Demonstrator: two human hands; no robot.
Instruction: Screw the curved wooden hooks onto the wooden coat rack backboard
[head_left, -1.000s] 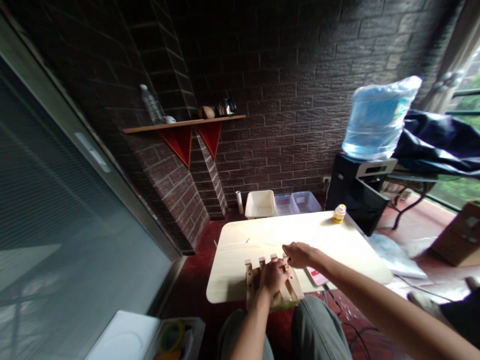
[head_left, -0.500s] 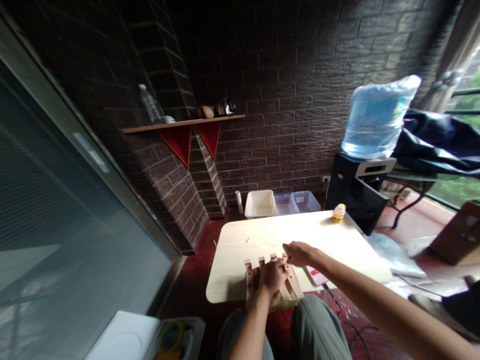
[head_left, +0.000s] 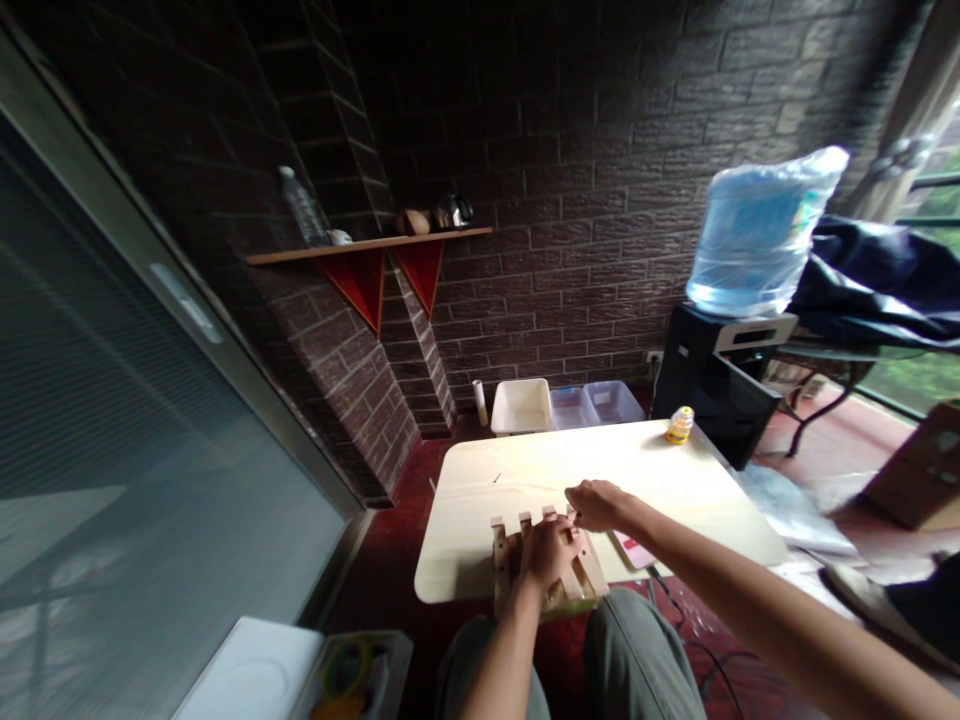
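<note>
A slatted wooden frame (head_left: 501, 580), with several parallel slats, lies at the near edge of the pale wooden table (head_left: 457, 530), partly overhanging towards my knees. My left hand (head_left: 549, 552) rests over its middle slats with fingers curled around the wood. At the frame's far right end is my right hand (head_left: 596, 504), closed in a fist-like grip close to a slat end. Whatever its fingers hold is hidden. A small dark thin piece (head_left: 496, 478) lies on the tabletop, too small to identify. Beside the frame, partly behind my right forearm, is a pink-and-white flat item (head_left: 634, 549).
A small yellow-capped bottle (head_left: 679, 425) stands at the table's far right corner. Plastic bins (head_left: 521, 405) sit on the floor behind the table. A water dispenser (head_left: 705, 380) is at the right. An open box (head_left: 364, 670) lies low at left; cables run by my right knee.
The whole view has shifted very slightly. Both hands keep nearly the same places on the wooden frame. At the far right, a shoe shows a little more.
</note>
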